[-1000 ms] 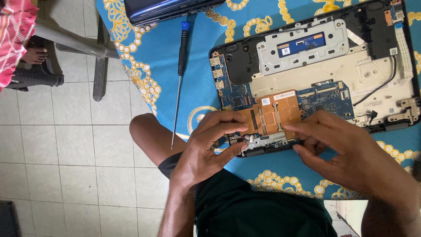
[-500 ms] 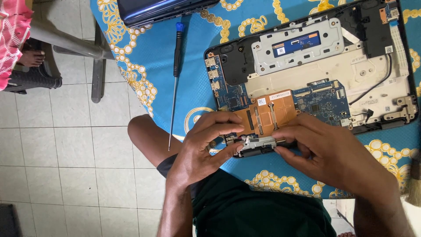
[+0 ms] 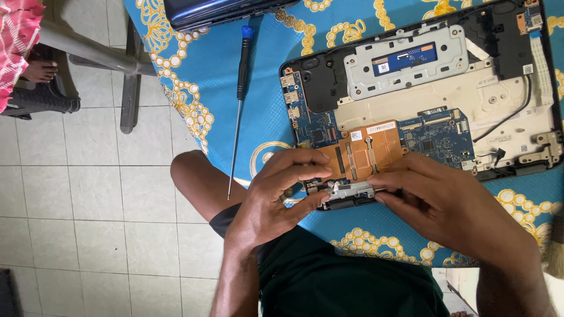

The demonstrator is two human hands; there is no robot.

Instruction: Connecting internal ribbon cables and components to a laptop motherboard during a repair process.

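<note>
An opened laptop base [image 3: 505,126] lies on a blue table cloth with its blue circuit board [image 3: 437,138] and copper heat plate [image 3: 367,151] exposed. At its near left corner sits a small silver metal bracket [image 3: 351,189]. My left hand [image 3: 276,196] pinches the bracket's left end with thumb and fingers. From the right, my right hand [image 3: 449,202] grips its other end. Both hands rest over the base's front edge.
A long screwdriver [image 3: 239,97] with a black and blue handle lies left of the laptop base. A dark laptop lid [image 3: 217,12] rests at the table's far edge. A chair leg [image 3: 129,88] and another person's foot [image 3: 38,70] are at far left on the tiled floor [image 3: 88,223].
The view has shifted slightly. Both hands stay on the silver bracket, with the fingers closing in a little tighter around it.
</note>
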